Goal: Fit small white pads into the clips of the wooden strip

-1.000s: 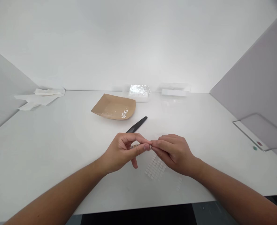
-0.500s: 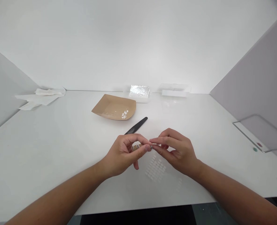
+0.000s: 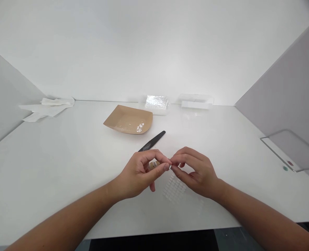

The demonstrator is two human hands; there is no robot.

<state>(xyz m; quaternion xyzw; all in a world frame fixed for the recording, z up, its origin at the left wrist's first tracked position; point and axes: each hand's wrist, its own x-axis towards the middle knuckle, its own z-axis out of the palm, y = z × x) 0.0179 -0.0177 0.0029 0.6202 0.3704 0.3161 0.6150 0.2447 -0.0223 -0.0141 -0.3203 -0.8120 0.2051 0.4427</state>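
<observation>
My left hand (image 3: 141, 174) is closed in a pinch, thumb against forefinger. At its fingertips is a small shiny, pale piece (image 3: 170, 167), possibly a false nail; its exact kind is too small to make out. Behind the left thumb, partly hidden by the fingers, shows a tan patterned object (image 3: 154, 164). My right hand (image 3: 196, 172) meets the left one, its thumb and forefinger pinched at the same pale piece. On the table below lies a clear sheet of small oval adhesive tabs (image 3: 174, 189). A black nail file (image 3: 152, 141) lies just beyond the left hand.
A brown paper tray (image 3: 120, 120) holds several white scraps. Behind it stand a clear-wrapped packet (image 3: 156, 103) and a white box (image 3: 195, 104). Crumpled white tissue (image 3: 50, 106) lies at the back left. At right are a wire frame (image 3: 277, 153) and a green dot (image 3: 285, 168).
My right fingertips have shifted slightly and curled in closer to the left ones. More of the small pale piece now shows between the hands. The view has moved a little.
</observation>
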